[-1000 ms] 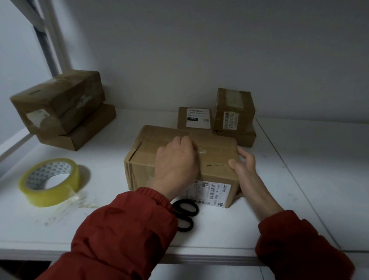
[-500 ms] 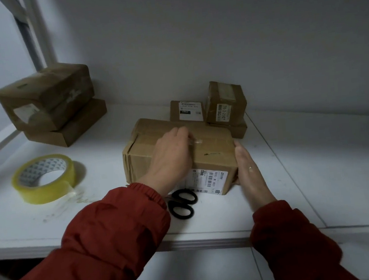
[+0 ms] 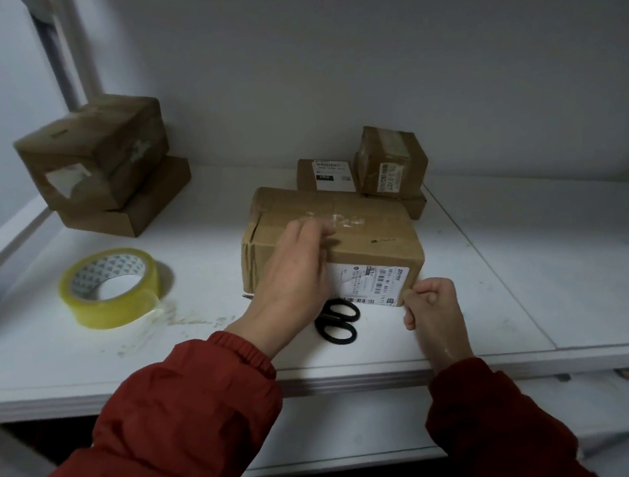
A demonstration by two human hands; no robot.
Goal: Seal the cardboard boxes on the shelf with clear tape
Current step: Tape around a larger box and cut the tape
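Note:
A brown cardboard box [image 3: 366, 228] with a white shipping label on its near face lies on the white shelf [image 3: 507, 294]. Clear tape runs across its top. My left hand [image 3: 293, 276] lies over the box's near top edge, fingers fairly straight, pressing on the tape. My right hand [image 3: 432, 307] is curled into a fist at the box's near right bottom corner, touching it; nothing shows in its grasp. A roll of clear yellowish tape [image 3: 110, 287] sits to the left of the box. Black scissors [image 3: 336, 320] lie in front of the box, partly under my left wrist.
Two stacked brown boxes [image 3: 100, 164] stand at the back left. Several small labelled boxes [image 3: 386, 163] sit behind the main box against the white wall. A metal upright [image 3: 64, 51] rises at the back left. The shelf's front edge runs just below my wrists.
My right hand has drawn back from the box's right side to its near right corner and curled into a fist. My left hand has slid towards the near edge of the top.

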